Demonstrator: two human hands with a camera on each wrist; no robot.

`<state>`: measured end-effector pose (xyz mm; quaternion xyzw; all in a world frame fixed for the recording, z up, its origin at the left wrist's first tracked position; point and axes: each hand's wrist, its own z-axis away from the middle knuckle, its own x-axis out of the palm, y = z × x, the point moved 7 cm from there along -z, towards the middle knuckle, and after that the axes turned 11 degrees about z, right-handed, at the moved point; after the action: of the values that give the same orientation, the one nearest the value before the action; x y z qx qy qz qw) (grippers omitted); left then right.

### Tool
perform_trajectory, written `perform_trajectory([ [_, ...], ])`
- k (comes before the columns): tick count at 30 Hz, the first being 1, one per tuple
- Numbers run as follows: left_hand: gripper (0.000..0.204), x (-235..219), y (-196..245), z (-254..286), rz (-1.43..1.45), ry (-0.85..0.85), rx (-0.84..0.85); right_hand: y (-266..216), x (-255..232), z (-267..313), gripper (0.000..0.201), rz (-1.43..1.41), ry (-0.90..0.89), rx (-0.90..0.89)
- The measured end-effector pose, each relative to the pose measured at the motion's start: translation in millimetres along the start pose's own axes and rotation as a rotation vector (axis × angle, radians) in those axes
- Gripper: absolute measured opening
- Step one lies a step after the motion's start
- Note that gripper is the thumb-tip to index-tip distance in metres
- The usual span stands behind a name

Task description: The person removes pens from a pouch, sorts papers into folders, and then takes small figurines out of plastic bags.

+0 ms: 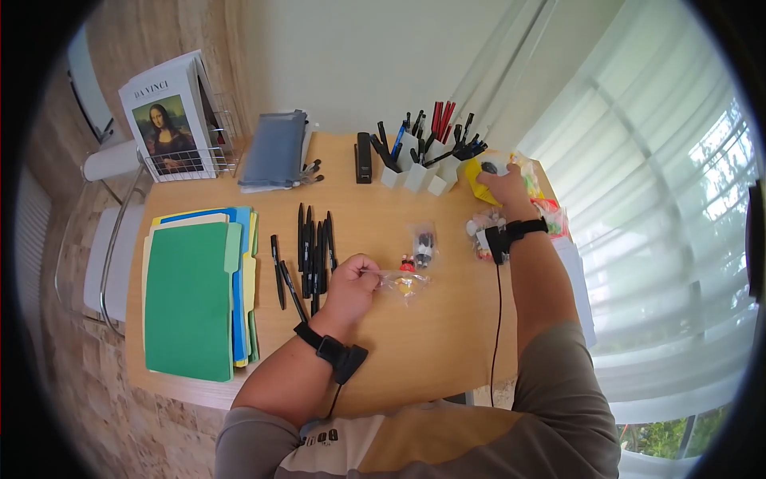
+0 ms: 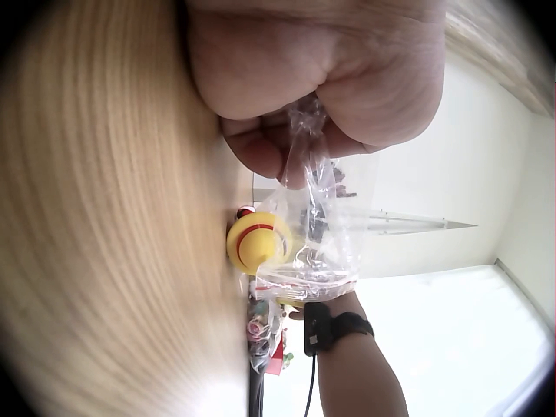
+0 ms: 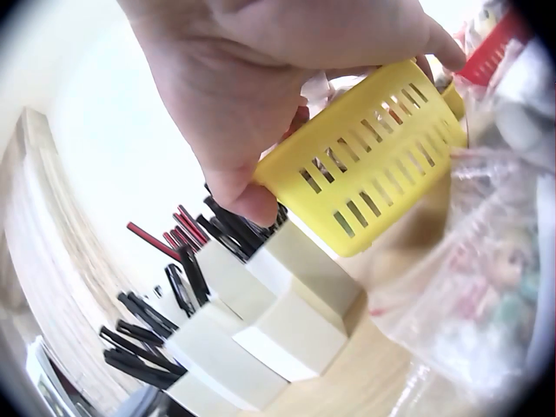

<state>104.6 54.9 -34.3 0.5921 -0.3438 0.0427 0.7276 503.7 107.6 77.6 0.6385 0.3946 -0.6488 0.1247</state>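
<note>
My left hand (image 1: 353,287) pinches one end of a clear plastic bag (image 2: 304,165) low over the table. Beside the bag is a small figure with a yellow hat (image 2: 258,246) that has a red band. Just behind, a clear packet with a dark item (image 1: 424,247) lies on the wood. My right hand (image 1: 508,189) reaches to the far right corner and grips the rim of a yellow slotted basket (image 3: 387,165), with the thumb on its near side. Part of the basket's contents is hidden by the hand.
White pen holders (image 3: 295,339) full of pens stand left of the basket. Bagged small items (image 1: 483,231) lie below the right wrist. Several black pens (image 1: 307,247), coloured folders (image 1: 191,299), a black stapler (image 1: 364,158) and a wire rack (image 1: 227,144) occupy the left side.
</note>
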Motion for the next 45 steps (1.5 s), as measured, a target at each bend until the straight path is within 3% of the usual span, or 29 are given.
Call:
perform_trajectory([
  [7, 0.009, 0, -3, -2, 0.02, -0.006, -0.001, 10, -81, 75, 0.094, 0.011, 0.001, -0.097],
  [10, 0.009, -1, -4, -3, 0.002, 0.001, 0.009, 15, -93, 129, 0.088, -0.106, -0.11, -0.133],
  [12, 0.009, -1, -4, -3, 0.013, 0.001, -0.002, 22, -91, 154, 0.083, -0.442, -0.119, -0.216],
  [13, 0.009, 0, -3, -3, 0.021, 0.002, -0.006, 29, -86, 163, 0.083, -0.441, -0.118, -0.21],
  [15, 0.01, 1, -1, -2, 0.014, 0.003, -0.015, 41, -60, 181, 0.08, -0.82, -0.261, -0.132],
  [17, 0.01, 3, -1, -1, 0.003, 0.0, -0.021, 40, -43, 199, 0.077, -0.872, -0.3, -0.115],
  [19, 0.011, 3, 0, -2, 0.015, 0.001, -0.012, 23, -11, 222, 0.074, -1.323, -0.642, -0.014],
  [20, 0.011, 3, -1, -2, 0.007, -0.003, -0.013, 15, -8, 229, 0.074, -1.331, -0.638, -0.012],
  [22, 0.012, 0, -1, -2, 0.054, 0.002, -0.016, -19, -3, 251, 0.068, -1.573, -0.978, -0.065],
  [26, 0.012, -4, -3, -4, 0.042, 0.003, -0.017, -4, 40, 240, 0.059, -1.62, -1.106, -0.011],
  [28, 0.009, -4, -3, -4, 0.029, 0.01, -0.02, 6, 61, 234, 0.053, -1.547, -1.185, 0.099],
  [32, 0.011, -1, 1, -4, 0.017, 0.015, -0.01, 20, 73, 225, 0.047, -1.222, -1.152, 0.188],
  [34, 0.011, 3, 4, 0, 0.141, 0.019, -0.046, 27, 69, 221, 0.041, -0.77, -0.99, 0.114],
  [35, 0.011, 2, 2, 0, 0.134, 0.017, -0.055, 21, 67, 225, 0.041, -0.779, -0.99, 0.123],
  [37, 0.012, -2, 2, -1, 0.225, 0.003, -0.029, 3, 38, 213, 0.031, -0.714, -0.528, -0.173],
  [38, 0.012, -4, -2, -1, 0.216, -0.002, -0.038, 1, 37, 217, 0.031, -0.723, -0.526, -0.161],
  [40, 0.015, -4, 0, -3, 0.267, -0.019, 0.009, -4, -1, 219, 0.029, -0.363, 0.067, -0.377],
  [41, 0.015, -2, 0, -3, 0.259, -0.022, 0.001, -2, 2, 221, 0.029, -0.368, 0.066, -0.367],
  [43, 0.013, 5, 5, -1, 0.277, -0.04, 0.032, -9, 12, 228, 0.025, -0.526, -0.116, -0.476],
  [45, 0.013, 7, 6, -1, 0.27, -0.061, 0.013, -12, 2, 234, 0.023, -0.545, -0.065, -0.567],
])
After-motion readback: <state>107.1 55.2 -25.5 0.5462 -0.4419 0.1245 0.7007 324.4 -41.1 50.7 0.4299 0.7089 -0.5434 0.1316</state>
